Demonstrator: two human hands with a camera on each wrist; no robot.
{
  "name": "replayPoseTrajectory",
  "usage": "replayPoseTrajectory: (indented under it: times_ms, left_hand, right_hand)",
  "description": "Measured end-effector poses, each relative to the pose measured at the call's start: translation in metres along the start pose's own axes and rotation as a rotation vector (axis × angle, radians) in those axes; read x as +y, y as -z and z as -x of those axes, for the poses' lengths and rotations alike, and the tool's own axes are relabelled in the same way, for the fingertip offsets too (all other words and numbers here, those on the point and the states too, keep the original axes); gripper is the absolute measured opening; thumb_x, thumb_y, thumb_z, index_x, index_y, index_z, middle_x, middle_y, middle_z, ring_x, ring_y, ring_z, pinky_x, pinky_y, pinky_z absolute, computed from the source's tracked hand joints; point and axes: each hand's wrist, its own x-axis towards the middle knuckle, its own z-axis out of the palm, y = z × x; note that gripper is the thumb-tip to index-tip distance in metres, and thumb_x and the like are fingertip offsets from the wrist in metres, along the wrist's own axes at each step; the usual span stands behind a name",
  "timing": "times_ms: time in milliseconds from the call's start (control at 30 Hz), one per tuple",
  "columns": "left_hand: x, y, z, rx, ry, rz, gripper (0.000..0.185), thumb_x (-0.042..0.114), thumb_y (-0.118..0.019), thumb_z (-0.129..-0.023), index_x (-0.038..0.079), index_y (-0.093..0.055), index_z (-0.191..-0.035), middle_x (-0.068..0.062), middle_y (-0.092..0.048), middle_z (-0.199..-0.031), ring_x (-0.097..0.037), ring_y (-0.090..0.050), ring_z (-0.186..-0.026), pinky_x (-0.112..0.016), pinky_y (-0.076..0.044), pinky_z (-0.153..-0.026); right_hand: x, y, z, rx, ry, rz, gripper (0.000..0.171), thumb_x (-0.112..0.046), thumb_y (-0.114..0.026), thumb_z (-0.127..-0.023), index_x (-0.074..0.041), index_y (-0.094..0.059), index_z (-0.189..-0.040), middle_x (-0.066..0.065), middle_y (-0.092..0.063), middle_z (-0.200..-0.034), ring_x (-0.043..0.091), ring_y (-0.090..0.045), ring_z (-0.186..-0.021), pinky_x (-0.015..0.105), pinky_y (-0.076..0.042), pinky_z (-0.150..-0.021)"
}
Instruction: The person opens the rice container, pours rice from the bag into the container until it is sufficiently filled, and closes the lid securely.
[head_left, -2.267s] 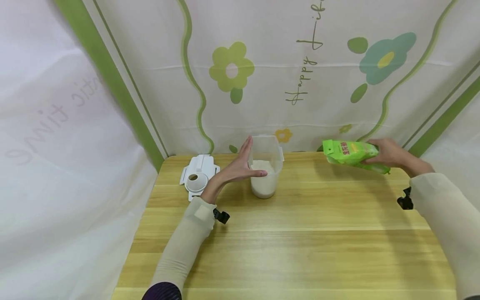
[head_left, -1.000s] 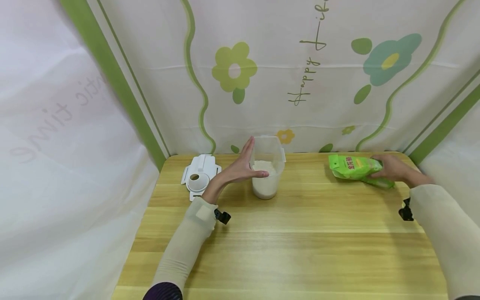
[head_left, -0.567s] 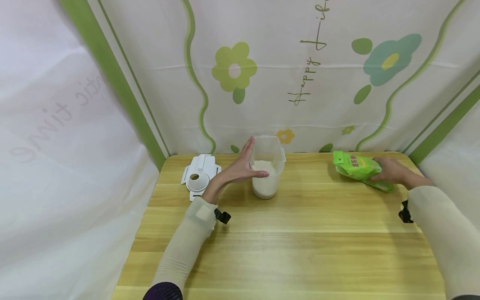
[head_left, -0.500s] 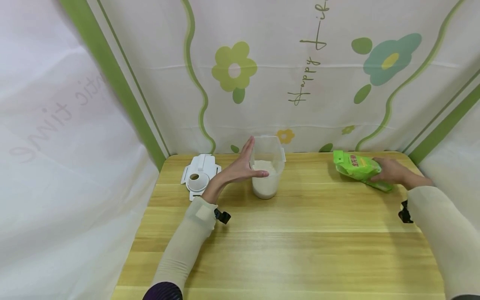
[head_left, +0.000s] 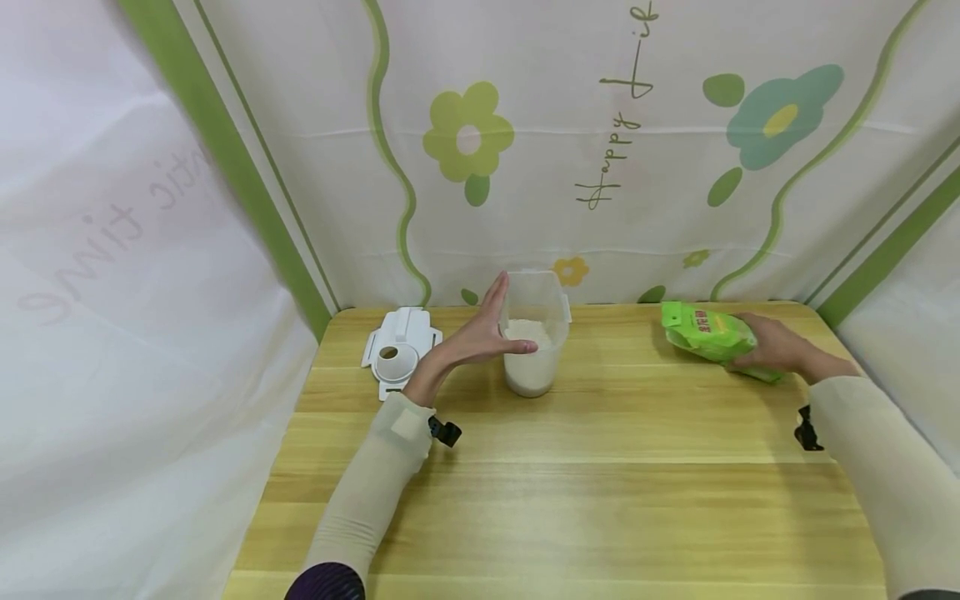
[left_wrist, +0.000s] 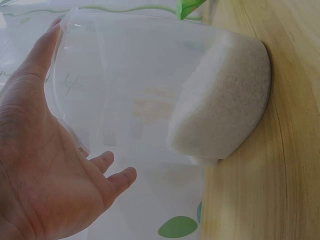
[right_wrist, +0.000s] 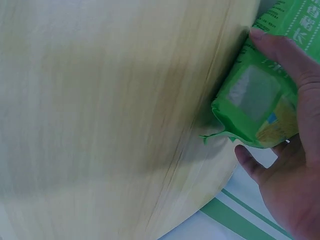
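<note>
A clear plastic container, partly filled with white grains that look like rice, stands upright near the table's back edge. My left hand holds it at the open rim, thumb on the near side and fingers reaching to the far side; in the left wrist view the grains lie in a slope at the bottom. My right hand grips a green rice bag at the back right. The right wrist view shows the thumb across the printed bag, low over the wood; whether its underside touches the table I cannot tell.
To the left of the container lies a white plastic lid, with a white cup-like piece on it. Behind the wooden table hangs a white curtain with flower prints.
My right hand has lowered the green rice bag toward the table and lately shifted it slightly left. The left hand and the container stay in place.
</note>
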Motion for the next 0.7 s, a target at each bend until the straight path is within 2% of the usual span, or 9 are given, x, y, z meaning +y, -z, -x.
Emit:
replayPoseTrajectory:
  times_ms: [167,267,700]
  left_hand:
    - [0.0007,0.0002,0.0002,0.0,0.002,0.005,0.149,0.092,-0.07,-0.07,0.027,0.022,-0.167,-0.003,0.023,-0.177,-0.022,0.012,-0.163,-0.058,-0.012,-0.13]
    - [0.0009,-0.0001,0.0,0.002,-0.003,0.008,0.149,0.091,-0.07,-0.071,0.026,0.022,-0.167,-0.004,0.022,-0.177,-0.022,0.012,-0.163,-0.058,-0.011,-0.13]
    - [-0.0009,-0.0003,-0.001,0.001,-0.006,0.006,0.147,0.09,-0.071,-0.072,0.028,0.023,-0.167,-0.005,0.022,-0.177,-0.023,0.011,-0.163,-0.058,-0.012,-0.13]
  right_hand:
    - [-0.0018,-0.0022,-0.0004,-0.017,-0.011,0.032,0.127,-0.034,-0.096,-0.076,0.019,-0.017,-0.159,0.052,-0.027,-0.153,0.072,-0.028,-0.136,0.083,-0.025,-0.109]
    - [-0.0034,-0.003,0.0004,-0.016,-0.021,0.026,0.129,-0.035,-0.095,-0.076,0.017,-0.012,-0.161,0.052,-0.023,-0.154,0.073,-0.024,-0.137,0.085,-0.022,-0.108]
    - [-0.01,-0.002,0.0041,0.001,-0.035,0.042,0.136,-0.043,-0.095,-0.075,0.012,-0.007,-0.164,0.052,-0.021,-0.155,0.072,-0.023,-0.138,0.085,-0.024,-0.107]
